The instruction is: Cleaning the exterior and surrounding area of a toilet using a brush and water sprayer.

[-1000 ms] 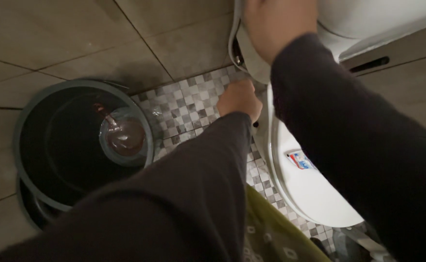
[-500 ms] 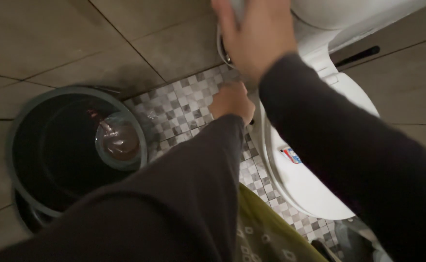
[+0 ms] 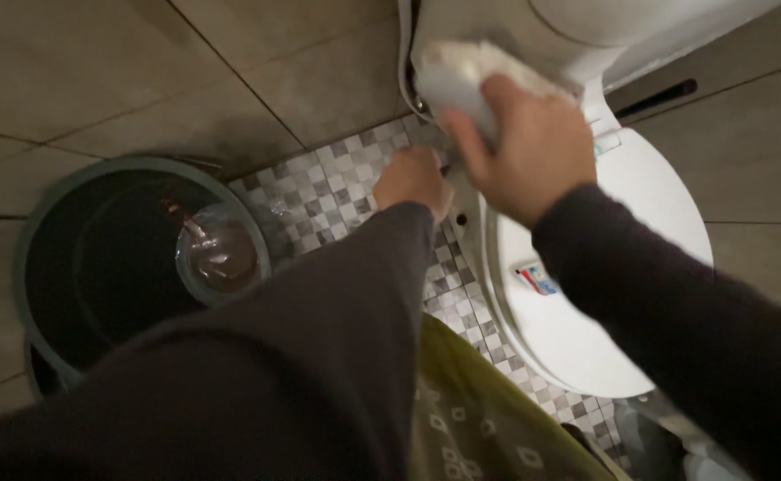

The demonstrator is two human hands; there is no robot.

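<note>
Bathroom floor [image 3: 97, 80]: big brown tiles, small grey checker tiles by white toilet [image 3: 604, 338], lid down. Right hand [image 3: 533, 156] now lower than half second ago, off tank, fingers clamped on white wad, maybe cloth or paper [image 3: 462, 76], pressed near toilet's back edge. Looks like wiping spot moved down. Left hand [image 3: 413, 178] reaches straight out to toilet's side by hinge, same place as before; fingers curled, cannot tell if holding anything. Dark bucket [image 3: 97, 258] with small dipper [image 3: 219, 254] sits left, apart from hands.
</note>
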